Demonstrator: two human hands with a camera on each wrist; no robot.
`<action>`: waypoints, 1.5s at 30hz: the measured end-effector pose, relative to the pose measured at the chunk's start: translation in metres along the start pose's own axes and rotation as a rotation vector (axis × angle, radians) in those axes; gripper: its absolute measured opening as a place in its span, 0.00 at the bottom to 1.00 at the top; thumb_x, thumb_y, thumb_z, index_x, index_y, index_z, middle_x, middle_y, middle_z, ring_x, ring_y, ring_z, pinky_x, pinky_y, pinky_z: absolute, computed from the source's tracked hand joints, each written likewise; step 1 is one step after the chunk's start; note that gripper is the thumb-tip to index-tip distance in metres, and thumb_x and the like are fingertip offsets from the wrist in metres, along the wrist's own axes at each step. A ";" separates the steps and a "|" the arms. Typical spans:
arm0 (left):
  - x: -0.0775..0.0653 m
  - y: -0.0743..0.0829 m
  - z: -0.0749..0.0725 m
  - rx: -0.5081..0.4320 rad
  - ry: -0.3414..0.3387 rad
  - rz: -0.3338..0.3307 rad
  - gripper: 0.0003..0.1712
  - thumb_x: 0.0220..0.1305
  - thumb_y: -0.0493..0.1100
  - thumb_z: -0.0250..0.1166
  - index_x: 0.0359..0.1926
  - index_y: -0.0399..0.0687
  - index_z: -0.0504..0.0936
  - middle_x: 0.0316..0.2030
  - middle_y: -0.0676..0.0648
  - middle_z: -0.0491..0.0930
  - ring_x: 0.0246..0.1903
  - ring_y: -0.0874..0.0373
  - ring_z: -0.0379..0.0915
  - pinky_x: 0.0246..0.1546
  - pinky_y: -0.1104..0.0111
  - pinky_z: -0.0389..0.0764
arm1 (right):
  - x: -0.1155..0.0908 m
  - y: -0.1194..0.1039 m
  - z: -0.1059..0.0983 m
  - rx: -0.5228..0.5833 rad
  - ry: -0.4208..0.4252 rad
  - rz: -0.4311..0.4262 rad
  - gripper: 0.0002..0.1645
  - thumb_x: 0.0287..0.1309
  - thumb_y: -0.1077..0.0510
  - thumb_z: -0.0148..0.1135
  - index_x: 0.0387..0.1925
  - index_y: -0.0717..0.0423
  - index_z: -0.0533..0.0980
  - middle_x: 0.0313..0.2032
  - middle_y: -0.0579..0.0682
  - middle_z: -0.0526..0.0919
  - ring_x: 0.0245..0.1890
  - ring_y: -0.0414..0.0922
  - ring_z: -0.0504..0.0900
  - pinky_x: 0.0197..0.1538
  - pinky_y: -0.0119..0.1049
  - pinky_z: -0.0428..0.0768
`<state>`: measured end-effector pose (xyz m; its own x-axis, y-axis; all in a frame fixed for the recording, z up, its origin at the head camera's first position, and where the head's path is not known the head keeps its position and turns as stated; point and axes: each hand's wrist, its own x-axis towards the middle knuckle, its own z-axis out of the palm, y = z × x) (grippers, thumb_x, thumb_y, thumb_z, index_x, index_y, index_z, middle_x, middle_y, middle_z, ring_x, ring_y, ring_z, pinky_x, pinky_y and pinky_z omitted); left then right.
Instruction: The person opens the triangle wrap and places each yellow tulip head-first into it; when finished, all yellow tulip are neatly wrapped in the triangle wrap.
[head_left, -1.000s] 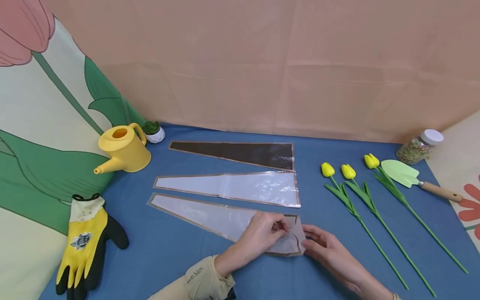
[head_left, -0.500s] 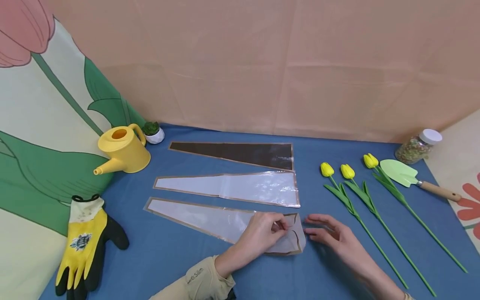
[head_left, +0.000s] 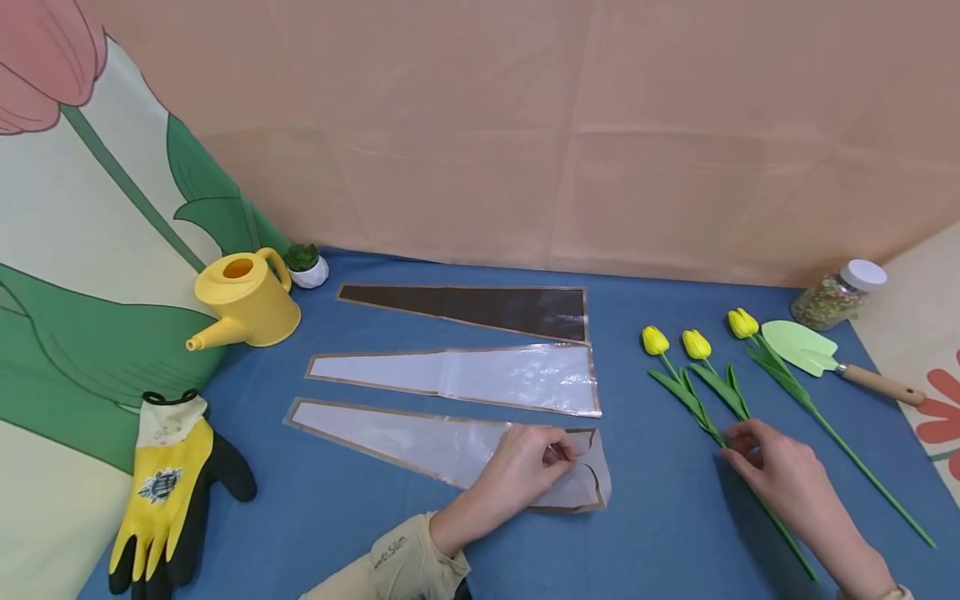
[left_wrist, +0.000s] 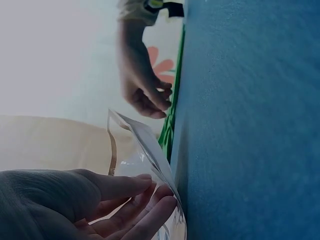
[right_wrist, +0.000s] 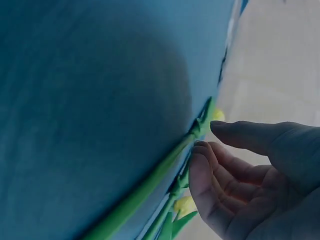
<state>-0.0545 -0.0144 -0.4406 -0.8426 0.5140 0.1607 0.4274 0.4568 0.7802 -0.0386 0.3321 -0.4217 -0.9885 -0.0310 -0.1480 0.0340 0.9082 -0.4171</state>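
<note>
My left hand (head_left: 517, 467) pinches the mouth of the nearest flower sleeve (head_left: 390, 433), a translucent white wrap with a brown border. In the left wrist view the sleeve's mouth (left_wrist: 145, 137) stands lifted and slightly parted. My right hand (head_left: 783, 475) hovers over the stems of the left yellow tulip (head_left: 656, 340) and the middle yellow tulip (head_left: 696, 343), covering part of the middle one's stem. In the right wrist view, thumb and index finger are apart beside a green stem (right_wrist: 135, 200), with nothing between them. A third yellow tulip (head_left: 742, 323) lies further right.
Another white sleeve (head_left: 517, 375) and a black one (head_left: 510, 308) lie behind. On the left are a yellow watering can (head_left: 251, 304), a potted plant (head_left: 306, 267) and a garden glove (head_left: 168, 492). A trowel (head_left: 802, 346) and a lidded jar (head_left: 832, 296) sit at right.
My right hand has let go of the sleeve's right edge and moved right to the tulip stems. The left hand keeps its pinch on the sleeve, whose narrow end has shifted slightly toward me.
</note>
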 end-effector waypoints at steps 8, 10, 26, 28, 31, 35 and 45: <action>-0.002 0.002 0.000 0.006 -0.026 -0.001 0.08 0.64 0.29 0.76 0.33 0.45 0.90 0.31 0.53 0.88 0.29 0.74 0.80 0.34 0.84 0.77 | 0.002 0.013 0.005 -0.021 -0.033 0.026 0.13 0.65 0.64 0.73 0.43 0.70 0.79 0.29 0.50 0.84 0.28 0.46 0.81 0.29 0.47 0.80; -0.002 0.003 0.000 0.008 -0.030 -0.007 0.08 0.64 0.29 0.76 0.34 0.45 0.90 0.31 0.53 0.88 0.29 0.75 0.79 0.34 0.84 0.77 | 0.002 0.015 0.005 -0.022 -0.039 0.029 0.13 0.65 0.64 0.73 0.43 0.70 0.79 0.29 0.50 0.84 0.28 0.46 0.82 0.30 0.48 0.80; -0.002 0.002 0.001 -0.012 -0.053 -0.039 0.07 0.65 0.29 0.75 0.34 0.45 0.90 0.30 0.55 0.87 0.29 0.76 0.78 0.34 0.84 0.77 | 0.010 0.011 0.010 -0.054 -0.069 0.042 0.07 0.67 0.65 0.71 0.39 0.68 0.82 0.30 0.50 0.85 0.30 0.48 0.84 0.31 0.49 0.82; -0.002 0.003 0.001 -0.003 -0.053 -0.037 0.07 0.65 0.29 0.75 0.34 0.45 0.90 0.30 0.55 0.87 0.29 0.77 0.78 0.34 0.84 0.77 | 0.011 0.011 0.010 -0.056 -0.080 0.048 0.07 0.68 0.64 0.71 0.39 0.67 0.82 0.30 0.50 0.86 0.30 0.47 0.84 0.31 0.49 0.82; -0.002 0.003 0.000 0.005 -0.049 -0.034 0.08 0.65 0.29 0.76 0.34 0.46 0.90 0.30 0.56 0.87 0.29 0.77 0.78 0.34 0.84 0.76 | 0.012 0.010 0.010 -0.061 -0.095 0.052 0.08 0.68 0.64 0.71 0.39 0.67 0.82 0.30 0.49 0.85 0.29 0.46 0.83 0.30 0.48 0.82; -0.002 0.002 0.001 0.003 -0.044 -0.035 0.08 0.65 0.29 0.76 0.34 0.46 0.90 0.30 0.56 0.87 0.29 0.77 0.78 0.34 0.84 0.76 | 0.014 0.008 0.009 -0.070 -0.105 0.053 0.07 0.69 0.64 0.70 0.38 0.67 0.82 0.30 0.49 0.85 0.28 0.45 0.83 0.30 0.47 0.82; -0.001 0.000 0.001 -0.006 -0.042 -0.035 0.08 0.64 0.29 0.76 0.33 0.45 0.89 0.30 0.55 0.88 0.29 0.78 0.77 0.34 0.85 0.76 | 0.012 0.005 0.006 -0.055 -0.095 0.039 0.08 0.70 0.65 0.68 0.39 0.69 0.80 0.30 0.50 0.85 0.27 0.45 0.80 0.28 0.44 0.79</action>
<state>-0.0532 -0.0141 -0.4409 -0.8423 0.5281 0.1080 0.3962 0.4708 0.7883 -0.0495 0.3340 -0.4311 -0.9680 -0.0326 -0.2489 0.0611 0.9311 -0.3597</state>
